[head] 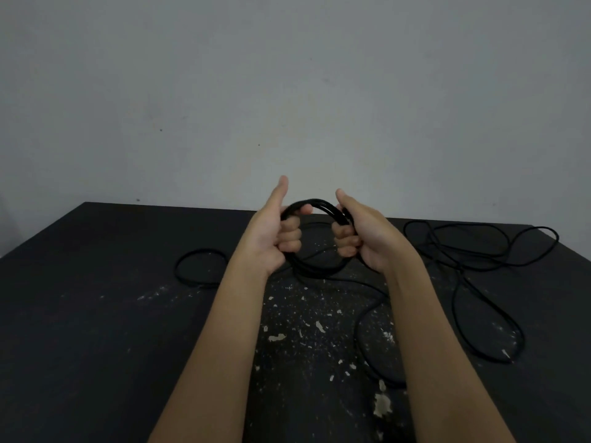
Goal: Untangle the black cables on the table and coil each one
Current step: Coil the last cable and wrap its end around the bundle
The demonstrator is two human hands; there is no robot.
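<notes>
Centre of frame: my left grip and right grip both clench the cable coil above the surface, presumably to keep its loops together; loose cable sprawls at frame right, and a small loop lies at frame left.

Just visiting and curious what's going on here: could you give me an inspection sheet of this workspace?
Surface: dark table, scuffed with pale flecks.
Job's things: black coil, held above the table.
Clutter: nothing seen.
Hands: left hand and right hand each grip one side of the coil.
Cables: small loop lies at left; loose cable sprawls at right; one strand trails from the coil.
Surroundings: plain grey wall.
</notes>
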